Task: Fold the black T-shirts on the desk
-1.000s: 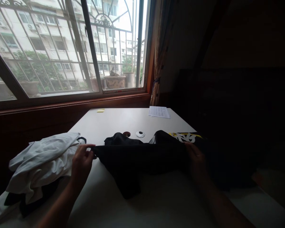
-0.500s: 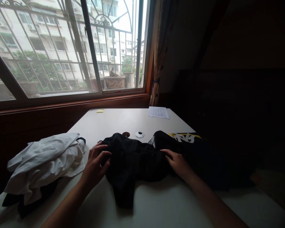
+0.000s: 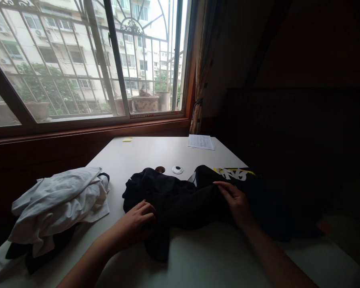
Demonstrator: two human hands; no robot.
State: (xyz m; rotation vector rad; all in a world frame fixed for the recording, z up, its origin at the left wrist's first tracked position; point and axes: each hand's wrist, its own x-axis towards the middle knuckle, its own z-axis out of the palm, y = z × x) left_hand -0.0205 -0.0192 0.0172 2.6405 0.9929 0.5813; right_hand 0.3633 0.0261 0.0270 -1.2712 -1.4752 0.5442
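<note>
A crumpled black garment lies in the middle of the white table, one narrow part of it hanging toward me. My left hand is closed on its lower left part, with the fingertips partly hidden against the dark cloth. At its right end my right hand pinches the fabric, fingers pressed together. Just beyond that hand lies another dark garment with a white and yellow print; where the two cloths meet is too dark to make out.
To the left is a heap of white clothing with black cloth under it. Behind the garment are a round hole and a white ring-shaped cover. Printed sheets and a yellow note lie near the far edge, below the window.
My left hand has moved down and right, from the garment's left edge to its lower part. My right hand has shifted slightly right and up, lifting the cloth there a little.
</note>
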